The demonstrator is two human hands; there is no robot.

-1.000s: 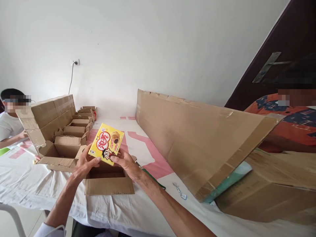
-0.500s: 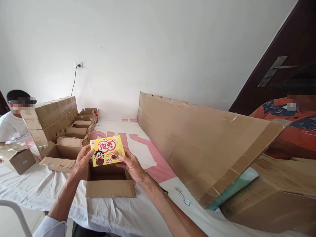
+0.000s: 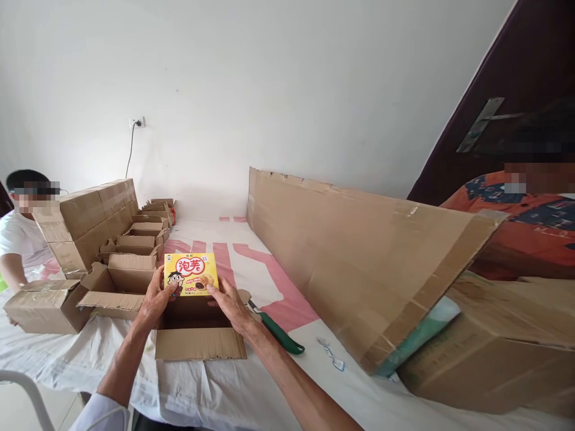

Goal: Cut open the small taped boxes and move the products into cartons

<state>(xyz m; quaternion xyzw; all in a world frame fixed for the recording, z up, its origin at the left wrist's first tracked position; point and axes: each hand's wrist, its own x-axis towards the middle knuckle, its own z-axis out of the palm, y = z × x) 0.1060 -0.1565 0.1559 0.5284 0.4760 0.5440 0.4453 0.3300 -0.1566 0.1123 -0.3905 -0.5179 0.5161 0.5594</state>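
A yellow snack box (image 3: pixel 190 270) with red lettering and a cartoon figure is held between my two hands. My left hand (image 3: pixel 156 299) grips its left side, thumb on the front. On its right side, my right hand (image 3: pixel 231 304) holds the lower corner, thumb on the front as well. Just below and behind the snack box stands an open cardboard carton (image 3: pixel 200 344), its near flap folded outward and its inside dark. A tool with a green handle (image 3: pixel 283 335) lies beside my right forearm, partly hidden by it.
A row of open cartons (image 3: pixel 130 269) runs back on the left beside stacked taped cartons (image 3: pixel 103 209). A person at far left touches a closed carton (image 3: pixel 47 305). A long cardboard panel (image 3: pixel 359 257) stands at right; another person sits behind it.
The snack box has moved slightly down and left with my hands, now more level. The closed carton at far left has shifted right. The green handle shows more.
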